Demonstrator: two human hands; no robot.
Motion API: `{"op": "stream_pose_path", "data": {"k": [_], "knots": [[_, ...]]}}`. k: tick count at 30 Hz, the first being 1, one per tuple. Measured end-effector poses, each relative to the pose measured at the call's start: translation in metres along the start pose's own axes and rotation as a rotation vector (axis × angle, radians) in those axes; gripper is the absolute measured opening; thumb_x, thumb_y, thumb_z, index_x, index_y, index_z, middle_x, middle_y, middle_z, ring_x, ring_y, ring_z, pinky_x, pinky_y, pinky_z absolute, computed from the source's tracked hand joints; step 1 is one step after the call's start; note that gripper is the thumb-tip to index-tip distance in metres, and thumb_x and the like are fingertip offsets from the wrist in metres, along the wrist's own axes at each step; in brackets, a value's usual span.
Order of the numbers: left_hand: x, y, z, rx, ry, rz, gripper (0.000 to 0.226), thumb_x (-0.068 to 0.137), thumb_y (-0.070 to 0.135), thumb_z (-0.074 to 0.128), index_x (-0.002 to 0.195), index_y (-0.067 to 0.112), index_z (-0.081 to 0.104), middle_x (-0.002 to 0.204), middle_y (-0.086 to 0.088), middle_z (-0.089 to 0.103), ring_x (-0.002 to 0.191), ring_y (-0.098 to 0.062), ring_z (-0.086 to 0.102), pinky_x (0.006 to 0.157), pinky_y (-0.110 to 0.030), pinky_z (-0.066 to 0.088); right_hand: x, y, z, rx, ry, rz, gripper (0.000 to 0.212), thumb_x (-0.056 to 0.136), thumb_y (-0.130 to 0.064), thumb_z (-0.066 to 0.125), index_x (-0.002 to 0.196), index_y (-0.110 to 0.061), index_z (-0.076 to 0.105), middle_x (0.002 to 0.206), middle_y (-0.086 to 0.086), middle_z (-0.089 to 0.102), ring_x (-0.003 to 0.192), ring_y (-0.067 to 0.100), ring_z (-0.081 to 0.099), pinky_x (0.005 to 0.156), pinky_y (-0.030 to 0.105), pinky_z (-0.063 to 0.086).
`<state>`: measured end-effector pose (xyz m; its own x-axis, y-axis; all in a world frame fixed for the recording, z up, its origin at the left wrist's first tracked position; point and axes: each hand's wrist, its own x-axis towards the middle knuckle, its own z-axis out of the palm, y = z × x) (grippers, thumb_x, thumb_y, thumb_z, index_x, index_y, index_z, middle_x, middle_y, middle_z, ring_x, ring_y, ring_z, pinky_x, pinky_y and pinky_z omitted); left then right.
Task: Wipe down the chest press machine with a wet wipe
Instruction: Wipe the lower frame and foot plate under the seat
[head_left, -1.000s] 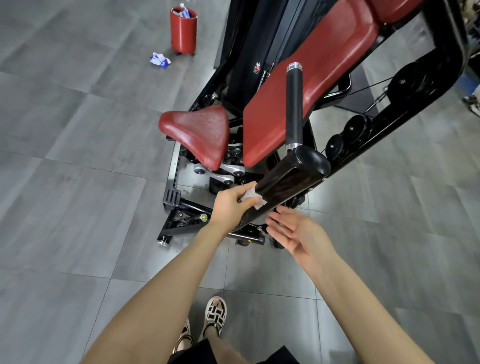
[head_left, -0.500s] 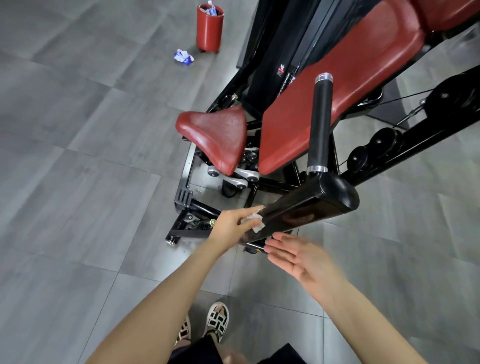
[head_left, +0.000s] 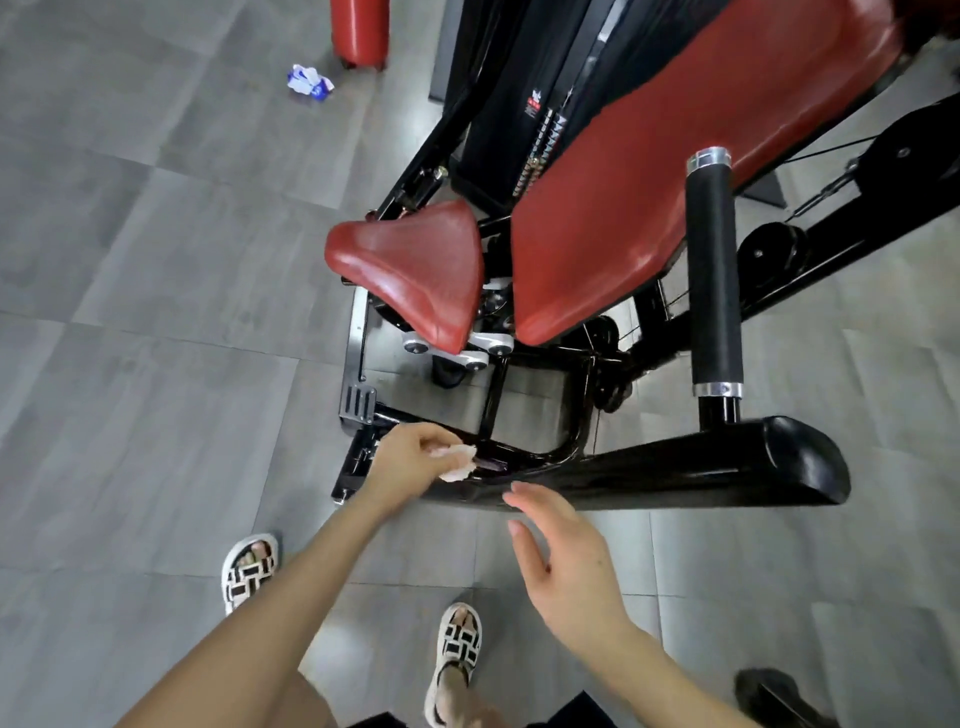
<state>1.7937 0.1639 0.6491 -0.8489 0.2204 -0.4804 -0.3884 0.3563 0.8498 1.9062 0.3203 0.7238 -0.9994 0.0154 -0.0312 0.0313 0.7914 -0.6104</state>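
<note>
The chest press machine has a red seat, a red back pad and a glossy black press arm with an upright black grip handle. My left hand grips a crumpled white wet wipe and presses it against the low left end of the black arm. My right hand hovers just below the arm with fingers straight and spread, holding nothing; its fingertips are close to the arm's underside.
A red bin stands on the grey tiled floor at the top, with a blue and white crumpled packet beside it. My sandalled feet stand close to the machine's base frame. Black pulleys sit at the right.
My left hand has slid the wipe down along the black arm toward its lower left end. The camera has come closer and tilted down, so my feet now show. The right hand stays open below the arm.
</note>
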Motion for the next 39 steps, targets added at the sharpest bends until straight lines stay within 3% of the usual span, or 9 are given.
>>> {"op": "stream_pose_path", "data": {"k": [4,7,10,13,16,20,26,32,39], "knots": [[0.011,0.004,-0.032,-0.054,-0.248,-0.004,0.019,0.07,0.011,0.08,0.073,0.02,0.064,0.068,0.003,0.064,0.067,-0.012,0.059,0.072,-0.031,0.05,0.028,-0.023,0.04,0.138,-0.041,0.185,0.042,0.086,-0.037,0.052,0.125,-0.023,0.058,0.134,-0.012,0.05,0.124,-0.001,0.043,0.105,0.011,0.031],[0.014,0.019,-0.053,-0.213,-0.453,-0.019,0.017,0.074,0.001,0.075,0.076,0.009,0.06,0.062,-0.002,0.061,0.064,-0.014,0.059,0.068,-0.026,0.051,0.044,-0.049,0.058,0.282,0.051,0.352,0.035,0.085,-0.014,0.068,0.112,-0.035,0.06,0.115,-0.01,0.063,0.102,0.004,0.058,0.091,0.016,0.045],[0.016,0.031,-0.066,-0.304,-0.674,-0.105,0.006,0.08,0.001,0.069,0.082,0.004,0.063,0.087,-0.022,0.066,0.079,-0.022,0.063,0.077,-0.03,0.056,0.047,-0.066,0.064,0.236,0.245,0.488,0.027,0.083,-0.004,0.068,0.095,-0.029,0.066,0.094,-0.006,0.068,0.082,0.007,0.06,0.074,0.016,0.046],[0.02,0.033,-0.076,-0.322,-0.79,-0.153,0.008,0.088,0.007,0.061,0.092,0.003,0.067,0.097,-0.015,0.068,0.09,-0.021,0.066,0.082,-0.029,0.056,0.047,-0.079,0.046,-0.056,0.402,0.442,0.014,0.083,0.0,0.062,0.086,-0.012,0.069,0.087,0.002,0.069,0.077,0.01,0.058,0.071,0.012,0.041],[0.032,0.023,-0.088,-0.335,-0.725,-0.174,0.012,0.091,0.012,0.057,0.097,0.007,0.065,0.1,-0.011,0.067,0.091,-0.02,0.066,0.077,-0.024,0.056,0.05,-0.074,-0.006,-0.707,0.529,0.055,0.014,0.075,0.011,0.06,0.081,0.0,0.066,0.086,0.013,0.067,0.081,0.025,0.059,0.081,0.031,0.042],[0.053,0.0,-0.102,-0.243,-0.594,-0.189,0.017,0.093,0.017,0.056,0.105,0.009,0.064,0.1,-0.008,0.067,0.087,-0.014,0.064,0.074,-0.021,0.055,0.054,-0.037,-0.041,-1.277,0.142,0.139,0.026,0.079,0.007,0.038,0.075,-0.001,0.062,0.066,0.014,0.058,0.065,0.034,0.059,0.109,0.05,0.023],[0.08,-0.023,-0.109,-0.232,-0.48,-0.213,0.011,0.092,0.015,0.056,0.091,0.02,0.065,0.093,-0.002,0.068,0.089,-0.017,0.063,0.084,-0.029,0.049,0.066,-0.009,0.011,-1.216,-0.052,0.08,0.037,0.078,0.0,0.03,0.07,-0.002,0.067,0.059,0.011,0.059,0.056,0.029,0.058,0.094,0.041,0.035],[0.101,-0.034,-0.105,-0.207,-0.435,-0.219,0.012,0.093,0.013,0.054,0.094,0.019,0.065,0.096,-0.004,0.067,0.09,-0.019,0.062,0.081,-0.027,0.048,0.063,0.024,0.061,-1.255,-0.221,0.126,0.041,0.076,0.001,0.032,0.096,0.014,0.066,0.082,0.028,0.063,0.076,0.041,0.062,0.101,0.049,0.032],[0.111,-0.042,-0.095,-0.202,-0.393,-0.209,0.017,0.094,0.012,0.052,0.107,0.01,0.063,0.098,-0.003,0.066,0.09,-0.017,0.06,0.087,-0.03,0.049,0.074,0.026,0.058,-1.092,-0.214,0.07,0.017,0.075,-0.003,0.06,0.06,-0.008,0.064,0.053,0.004,0.05,0.051,0.025,0.051,0.08,0.034,0.038]]}}
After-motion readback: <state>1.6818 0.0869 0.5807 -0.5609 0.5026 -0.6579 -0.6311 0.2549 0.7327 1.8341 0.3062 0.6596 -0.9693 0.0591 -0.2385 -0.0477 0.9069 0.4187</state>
